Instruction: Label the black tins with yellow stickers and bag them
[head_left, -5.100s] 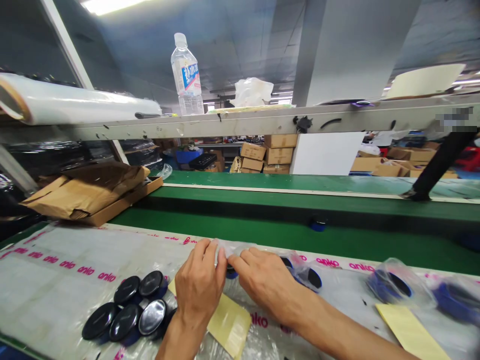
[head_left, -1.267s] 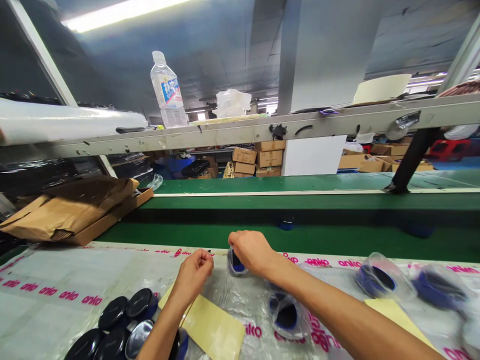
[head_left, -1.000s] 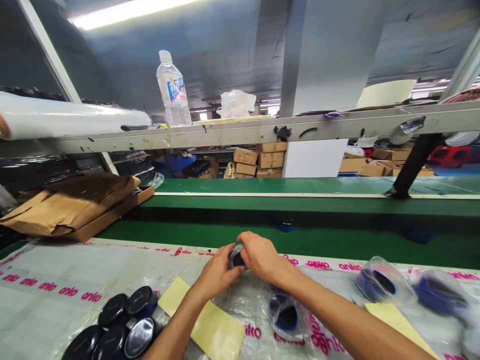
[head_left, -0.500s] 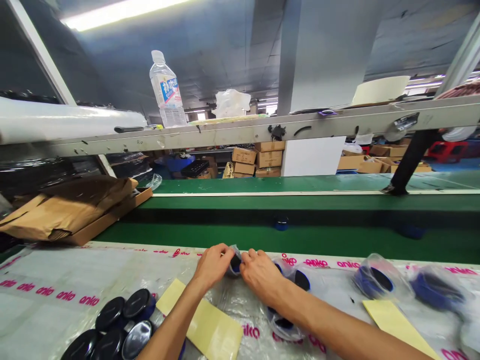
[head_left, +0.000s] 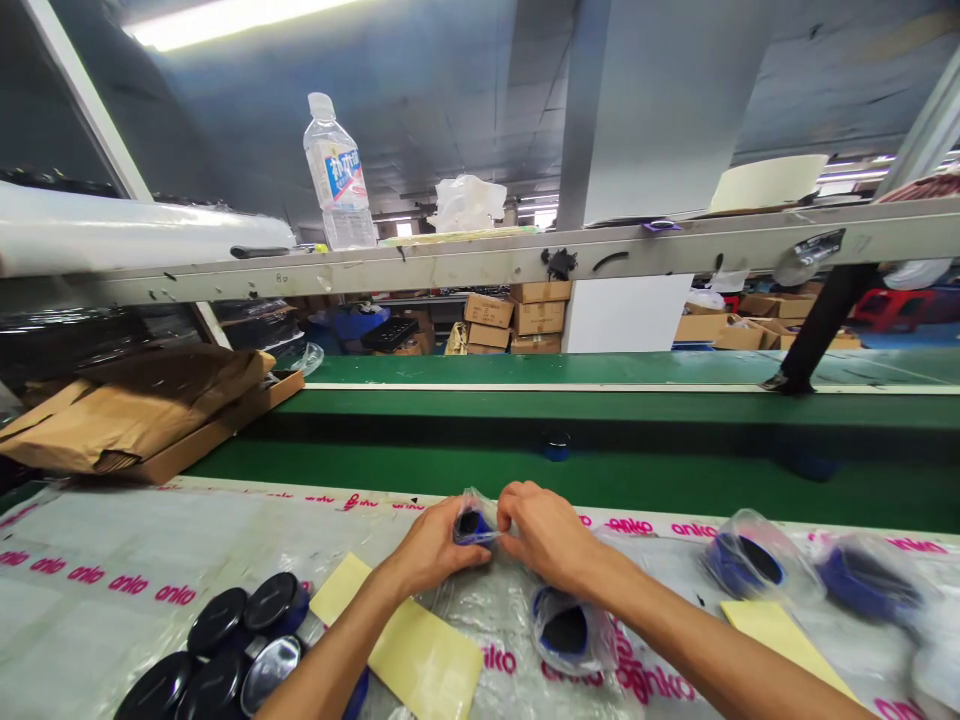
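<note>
**2 hands hold a bagged blue-and-black round container near the table's far edge**

The left hand (head_left: 439, 547) and right hand (head_left: 545, 535) close narrowly around the bagged blue-and-black round container (head_left: 474, 526) from either side, on the plastic-covered table (head_left: 82, 530). Another bagged container (head_left: 568, 630) lies just below the right hand, a yellow card (head_left: 424, 645) lies near the left hand, and 5 black-topped containers (head_left: 217, 622) cluster farther left. A green conveyor belt (head_left: 525, 465) runs beyond.
</note>
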